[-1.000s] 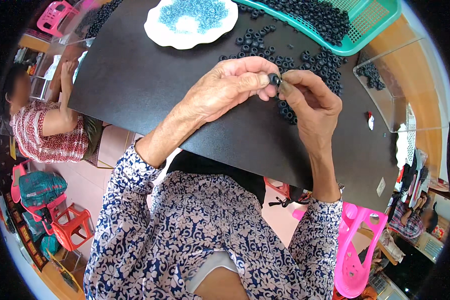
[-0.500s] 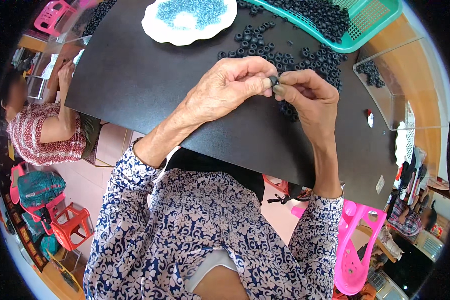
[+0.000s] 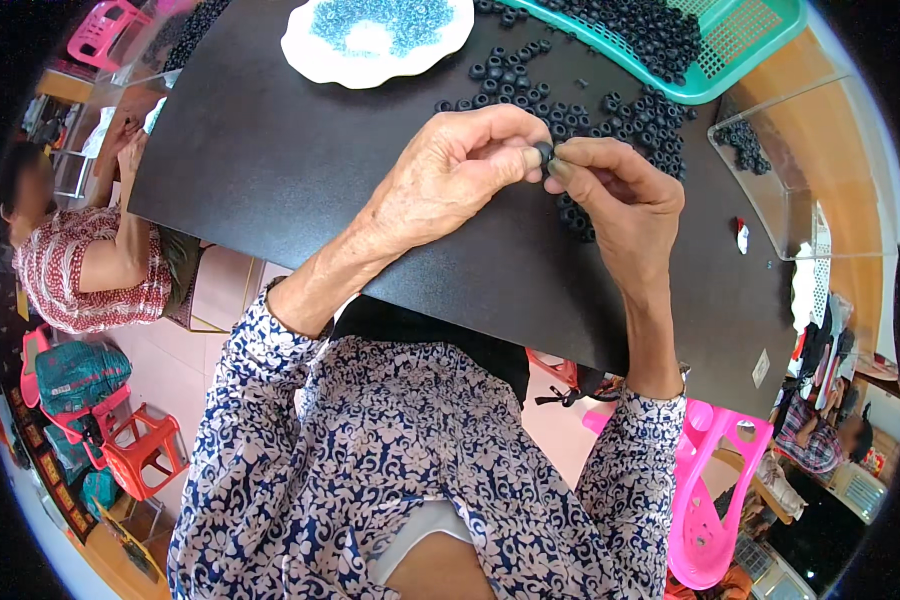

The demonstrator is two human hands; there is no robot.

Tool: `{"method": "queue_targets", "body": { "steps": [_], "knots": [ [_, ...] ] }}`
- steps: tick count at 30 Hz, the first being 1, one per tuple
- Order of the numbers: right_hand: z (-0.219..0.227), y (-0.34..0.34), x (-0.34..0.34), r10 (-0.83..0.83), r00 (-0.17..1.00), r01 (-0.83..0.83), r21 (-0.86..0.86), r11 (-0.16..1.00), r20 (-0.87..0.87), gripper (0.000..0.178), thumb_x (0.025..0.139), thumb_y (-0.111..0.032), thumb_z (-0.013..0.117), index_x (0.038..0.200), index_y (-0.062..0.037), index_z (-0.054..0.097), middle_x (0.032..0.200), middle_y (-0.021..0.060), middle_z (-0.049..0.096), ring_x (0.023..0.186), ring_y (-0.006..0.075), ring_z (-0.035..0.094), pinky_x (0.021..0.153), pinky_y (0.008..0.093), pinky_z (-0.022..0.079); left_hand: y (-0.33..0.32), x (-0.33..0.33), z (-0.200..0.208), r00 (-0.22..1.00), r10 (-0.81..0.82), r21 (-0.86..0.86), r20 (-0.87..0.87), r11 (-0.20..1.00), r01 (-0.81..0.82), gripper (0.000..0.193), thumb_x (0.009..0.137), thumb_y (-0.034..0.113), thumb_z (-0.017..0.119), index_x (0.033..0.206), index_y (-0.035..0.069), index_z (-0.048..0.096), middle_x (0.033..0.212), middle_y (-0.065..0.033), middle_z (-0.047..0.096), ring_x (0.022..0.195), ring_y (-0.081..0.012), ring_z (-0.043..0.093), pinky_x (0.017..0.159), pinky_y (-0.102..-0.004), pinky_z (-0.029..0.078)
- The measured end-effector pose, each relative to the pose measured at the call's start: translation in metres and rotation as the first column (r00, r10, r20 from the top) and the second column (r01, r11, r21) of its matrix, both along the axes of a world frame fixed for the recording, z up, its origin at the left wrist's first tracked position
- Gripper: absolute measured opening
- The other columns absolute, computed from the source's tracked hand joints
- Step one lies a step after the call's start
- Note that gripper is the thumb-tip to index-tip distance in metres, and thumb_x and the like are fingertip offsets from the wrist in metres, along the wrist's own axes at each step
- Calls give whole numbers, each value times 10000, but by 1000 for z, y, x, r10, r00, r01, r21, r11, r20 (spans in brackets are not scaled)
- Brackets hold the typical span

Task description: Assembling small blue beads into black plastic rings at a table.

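Note:
Above the dark table (image 3: 270,190), my left hand (image 3: 475,160) pinches one black ring-shaped bead (image 3: 544,152) between thumb and forefinger. My right hand (image 3: 625,190) meets it from the right, thumb and forefinger pressed together against the bead's side; anything tiny between those fingertips is hidden. Loose black beads (image 3: 510,75) lie spread over the table just beyond and beneath my hands. At the far left, a white wavy-rimmed plate (image 3: 305,60) carries a heap of small clear-blue pieces (image 3: 410,25).
A green mesh basket (image 3: 735,50) full of black beads stands at the far right. Beside it is a clear box (image 3: 800,200) with more beads. A small red-and-white item (image 3: 741,235) lies near the right edge. Another person (image 3: 95,260) sits at left; a pink chair (image 3: 710,500) stands lower right.
Both hands stay together at the bead, with slight shifts of the fingers and a small turn of the right hand. The person at left has moved their hands a little.

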State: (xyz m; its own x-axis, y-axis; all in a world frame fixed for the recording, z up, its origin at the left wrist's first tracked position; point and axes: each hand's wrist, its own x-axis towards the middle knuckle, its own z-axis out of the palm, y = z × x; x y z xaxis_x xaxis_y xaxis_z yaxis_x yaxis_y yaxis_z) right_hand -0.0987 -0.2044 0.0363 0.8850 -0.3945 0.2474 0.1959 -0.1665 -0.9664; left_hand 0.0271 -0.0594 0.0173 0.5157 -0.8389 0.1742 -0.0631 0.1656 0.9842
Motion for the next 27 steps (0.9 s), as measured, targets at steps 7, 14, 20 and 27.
{"method": "queue_targets", "body": {
  "steps": [7, 14, 20, 27],
  "knots": [
    [-6, -4, 3, 47, 998, -47, 15, 999, 31, 119, 819, 46, 695, 936, 38, 677, 913, 80, 668, 791, 121, 642, 722, 221, 526, -1, -3, 2, 998, 11, -6, 61, 1000, -11, 182, 900, 103, 575, 1019, -21, 633, 794, -41, 653, 765, -70, 586, 685, -234, 469],
    [-8, -12, 5, 70, 997, -69, 100, 993, -12, 132, 811, 43, 702, 937, 37, 664, 888, 74, 663, 775, 122, 640, 716, 225, 529, 2, 2, 6, 994, -110, 44, 6, 993, 109, 240, 945, 159, 598, 1092, -29, 619, 908, -33, 644, 856, -95, 605, 814, -230, 495],
    [-6, -21, 3, 221, 972, -205, 173, 963, -77, 186, 837, 4, 691, 1016, 22, 644, 872, 68, 662, 753, 123, 635, 690, 225, 521, 3, 2, 9, 981, -175, -10, -82, 985, 175, 256, 930, 150, 590, 1108, -32, 623, 907, -44, 659, 857, -96, 614, 820, -233, 498],
    [-6, -18, 4, -18, 999, 24, 230, 973, -28, 145, 908, -67, 635, 1021, 22, 653, 859, 61, 658, 715, 105, 610, 646, 231, 501, -3, 4, 3, 968, -106, -8, -229, 994, 107, 230, 917, 103, 549, 1079, -48, 612, 897, -58, 655, 838, -103, 596, 809, -240, 487]
  ]
}}
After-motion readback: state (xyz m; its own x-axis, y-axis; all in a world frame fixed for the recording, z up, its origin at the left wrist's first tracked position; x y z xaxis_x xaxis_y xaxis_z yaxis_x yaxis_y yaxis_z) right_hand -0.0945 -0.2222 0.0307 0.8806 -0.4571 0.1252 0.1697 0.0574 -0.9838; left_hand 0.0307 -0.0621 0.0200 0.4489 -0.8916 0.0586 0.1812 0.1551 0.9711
